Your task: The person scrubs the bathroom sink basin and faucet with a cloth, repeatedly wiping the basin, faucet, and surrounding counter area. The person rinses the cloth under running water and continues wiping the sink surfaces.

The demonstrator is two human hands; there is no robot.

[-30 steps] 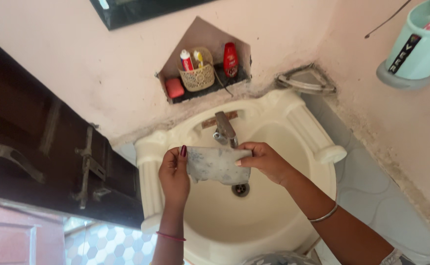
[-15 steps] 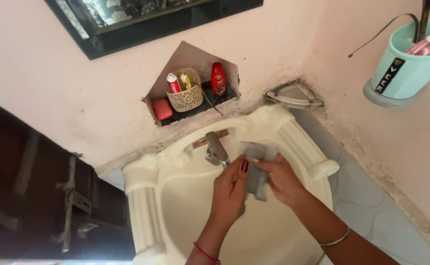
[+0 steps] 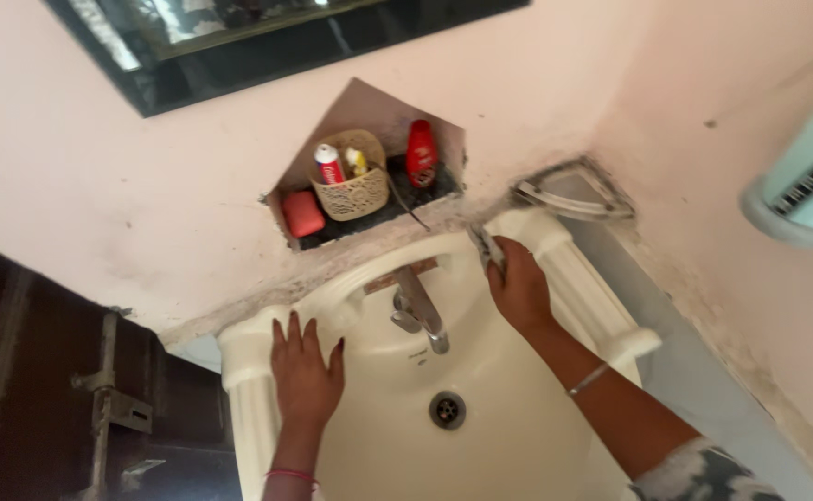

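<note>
Resting left hand [image 3: 305,371] flat, fingers spread, on one cream ceramic washbasin [image 3: 518,445]; right hand [image 3: 518,283] gripping one grey cloth [image 3: 486,247] beside one metal tap [image 3: 418,309].

Home bathroom corner, shown by a cream pedestal washbasin [image 3: 555,455] with metal tap [image 3: 418,309] at centre frame, wall niche [image 3: 369,176] above stocked with soap bar, toiletries basket and red bottle, black-framed mirror [image 3: 267,42] along the top, pale cup holder [image 3: 810,176] mounted at right edge.
</note>
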